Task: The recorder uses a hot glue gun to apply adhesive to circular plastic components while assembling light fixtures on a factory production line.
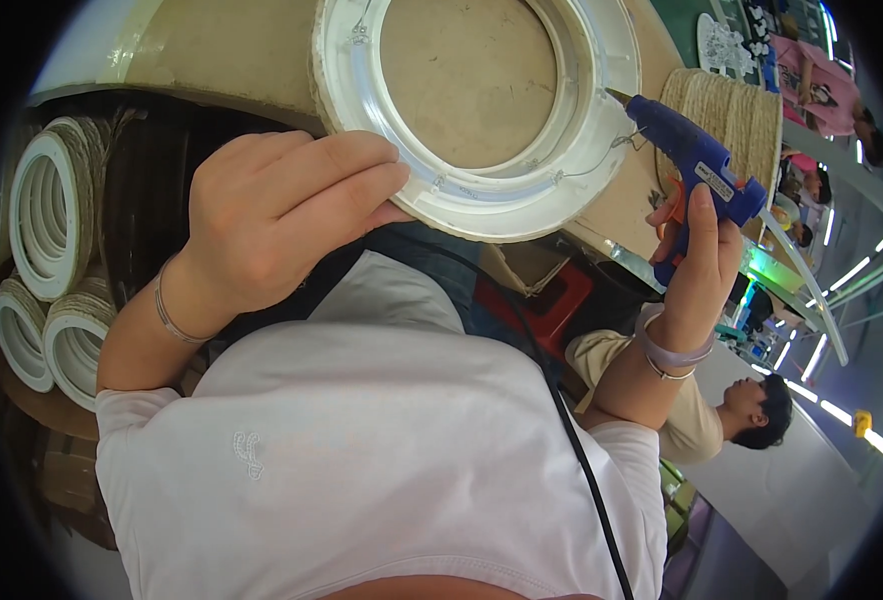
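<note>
Our left hand (282, 205) pinches the near rim of the white ring (502, 215), which lies just ahead and to its right. Our right hand (702, 240) grips a blue glue gun (684, 140), nozzle at the ring's right edge; we cannot tell whether they touch. Beyond it, on the table (232, 50), sits a rope-wrapped roll (727, 108).

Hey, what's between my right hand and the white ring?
In the head view, the blue glue gun your right hand grips, its nozzle near the white ring.
</note>
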Demonstrator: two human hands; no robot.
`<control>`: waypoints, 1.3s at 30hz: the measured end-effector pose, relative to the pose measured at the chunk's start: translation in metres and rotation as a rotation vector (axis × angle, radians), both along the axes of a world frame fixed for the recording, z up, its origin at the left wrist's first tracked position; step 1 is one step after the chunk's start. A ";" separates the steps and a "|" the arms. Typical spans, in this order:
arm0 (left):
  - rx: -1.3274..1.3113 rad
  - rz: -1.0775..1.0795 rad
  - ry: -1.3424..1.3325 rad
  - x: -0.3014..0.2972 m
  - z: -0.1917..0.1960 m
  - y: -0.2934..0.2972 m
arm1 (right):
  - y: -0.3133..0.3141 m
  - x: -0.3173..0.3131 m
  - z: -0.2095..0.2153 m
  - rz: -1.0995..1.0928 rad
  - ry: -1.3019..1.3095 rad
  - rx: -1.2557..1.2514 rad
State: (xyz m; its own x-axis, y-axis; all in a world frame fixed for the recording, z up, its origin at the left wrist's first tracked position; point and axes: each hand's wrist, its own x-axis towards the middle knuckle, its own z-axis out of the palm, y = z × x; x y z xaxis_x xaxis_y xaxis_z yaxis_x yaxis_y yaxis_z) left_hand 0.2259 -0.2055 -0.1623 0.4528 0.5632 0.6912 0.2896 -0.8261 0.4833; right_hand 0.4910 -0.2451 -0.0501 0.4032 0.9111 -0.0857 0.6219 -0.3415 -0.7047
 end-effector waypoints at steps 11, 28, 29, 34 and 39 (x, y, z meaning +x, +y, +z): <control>0.002 0.000 -0.009 0.001 -0.001 0.000 | -0.006 -0.006 -0.004 0.009 -0.085 0.053; -0.008 0.009 0.003 0.000 -0.001 -0.001 | -0.005 -0.008 -0.003 -0.034 -0.138 0.017; -0.007 0.008 0.005 0.000 -0.001 -0.001 | -0.005 -0.007 -0.003 -0.035 -0.136 0.017; -0.044 -0.031 -0.007 -0.001 -0.002 -0.001 | -0.005 -0.007 -0.003 -0.032 -0.127 0.006; -0.028 -0.006 -0.002 0.000 -0.001 -0.002 | -0.003 -0.007 0.000 -0.015 -0.142 -0.008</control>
